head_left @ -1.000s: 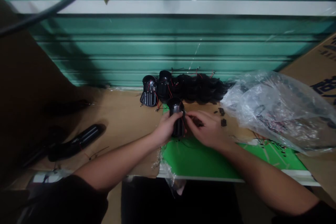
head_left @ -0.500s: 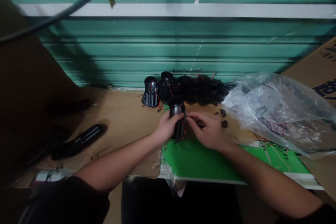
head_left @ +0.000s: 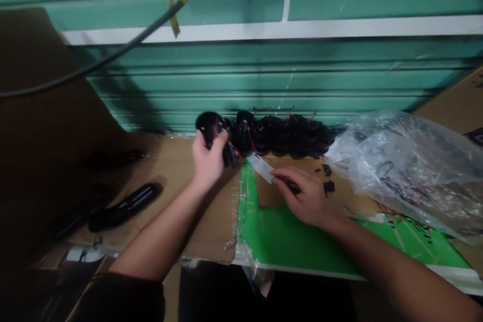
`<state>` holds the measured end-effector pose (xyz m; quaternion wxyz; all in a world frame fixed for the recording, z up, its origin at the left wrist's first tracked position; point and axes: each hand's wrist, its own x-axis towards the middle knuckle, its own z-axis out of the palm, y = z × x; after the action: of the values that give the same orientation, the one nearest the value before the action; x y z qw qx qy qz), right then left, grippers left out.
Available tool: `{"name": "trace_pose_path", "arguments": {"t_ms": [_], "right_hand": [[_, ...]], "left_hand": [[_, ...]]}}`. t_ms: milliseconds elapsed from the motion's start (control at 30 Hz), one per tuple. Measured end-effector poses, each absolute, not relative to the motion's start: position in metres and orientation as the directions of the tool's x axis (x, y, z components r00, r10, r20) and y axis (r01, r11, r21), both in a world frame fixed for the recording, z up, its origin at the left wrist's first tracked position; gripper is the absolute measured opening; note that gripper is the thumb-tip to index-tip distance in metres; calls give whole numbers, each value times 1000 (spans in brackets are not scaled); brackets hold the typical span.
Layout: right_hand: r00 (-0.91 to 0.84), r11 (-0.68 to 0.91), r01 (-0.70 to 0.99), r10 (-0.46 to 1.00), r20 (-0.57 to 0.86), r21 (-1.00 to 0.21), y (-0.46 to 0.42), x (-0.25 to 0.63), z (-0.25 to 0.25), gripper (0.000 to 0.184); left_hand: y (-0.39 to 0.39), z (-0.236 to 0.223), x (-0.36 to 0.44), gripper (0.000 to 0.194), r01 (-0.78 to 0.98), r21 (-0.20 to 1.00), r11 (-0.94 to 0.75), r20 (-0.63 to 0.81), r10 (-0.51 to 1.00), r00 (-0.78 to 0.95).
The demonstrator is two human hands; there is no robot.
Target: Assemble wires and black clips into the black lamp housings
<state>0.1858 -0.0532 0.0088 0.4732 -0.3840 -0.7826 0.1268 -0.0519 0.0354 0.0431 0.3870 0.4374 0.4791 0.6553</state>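
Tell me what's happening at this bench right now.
The left hand is holding a shiny black part with a red wire. The right hand pinches a small pale card. Similar black parts sit along the green wall, beside a clear plastic bag.

The left hand point(head_left: 209, 158) grips a glossy black part point(head_left: 210, 128) with a red wire. The right hand point(head_left: 304, 193) pinches a pale flat strip point(head_left: 261, 168). Beyond both hands lies a row of black parts point(head_left: 290, 136); to the right hand's right is a clear plastic bag point(head_left: 400, 161). Green sheeting point(head_left: 298, 241) lies beneath the right hand.
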Motion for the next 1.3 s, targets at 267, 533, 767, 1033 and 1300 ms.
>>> {"name": "trace_pose_path", "arguments": {"t_ms": [267, 533, 767, 1033, 1300], "right_hand": [[-363, 695, 484, 713, 601, -532, -54, 185, 0, 18], [-396, 701, 477, 710, 582, -530, -55, 185, -2, 16], [-405, 704, 455, 709, 577, -546, -51, 186, -3, 15], [-441, 738, 432, 674, 592, -518, -51, 189, -2, 14], [-498, 743, 380, 666, 555, -551, -52, 187, -8, 12]], "left_hand": [[113, 24, -145, 67, 464, 851, 248, 84, 807, -585], [121, -8, -137, 63, 628, 708, 324, -28, 901, -433], [101, 31, -146, 76, 842, 446, 303, -94, 951, -293], [2, 82, -200, 105, 949, 250, 190, -115, 979, -166], [-89, 61, -297, 121, 873, -53, 485, -89, 868, -488]]}}
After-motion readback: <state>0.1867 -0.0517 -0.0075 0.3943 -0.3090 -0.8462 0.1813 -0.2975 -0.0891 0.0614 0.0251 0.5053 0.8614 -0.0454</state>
